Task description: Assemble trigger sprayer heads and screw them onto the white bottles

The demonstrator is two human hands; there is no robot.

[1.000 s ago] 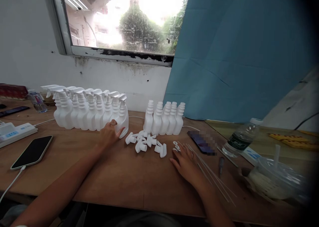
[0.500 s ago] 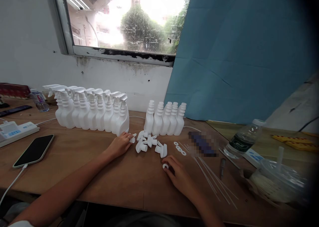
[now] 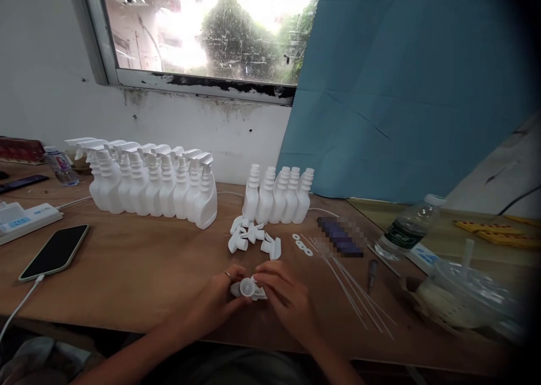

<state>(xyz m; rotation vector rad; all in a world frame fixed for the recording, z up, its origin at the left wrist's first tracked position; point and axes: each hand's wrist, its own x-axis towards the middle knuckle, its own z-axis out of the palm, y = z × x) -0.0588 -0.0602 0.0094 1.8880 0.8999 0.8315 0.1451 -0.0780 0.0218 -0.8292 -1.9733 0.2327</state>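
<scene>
My left hand (image 3: 226,295) is closed around a white trigger spray head (image 3: 247,287), whose round open collar faces up toward me. Pressed close on the other side is my right hand (image 3: 283,295), fingers pinched together at the edge of the collar. The white ring washer it held is now mostly hidden by the fingers. Beyond both hands, several loose spray heads (image 3: 253,233) lie on the wooden table. A few flat white washers (image 3: 301,244) rest to their right, beside several thin white tubes (image 3: 349,292).
Capped spray bottles (image 3: 154,187) stand in a row at left; open-necked bottles (image 3: 265,199) stand behind the loose heads. On the left lie a phone (image 3: 54,252) and a power strip (image 3: 29,220). A water bottle (image 3: 408,230) and a lidded cup (image 3: 460,295) are at right.
My left hand has lifted a spray head from the pile and brought it toward me. The right hand has moved left with the washer to meet it. The view has shifted slightly.
</scene>
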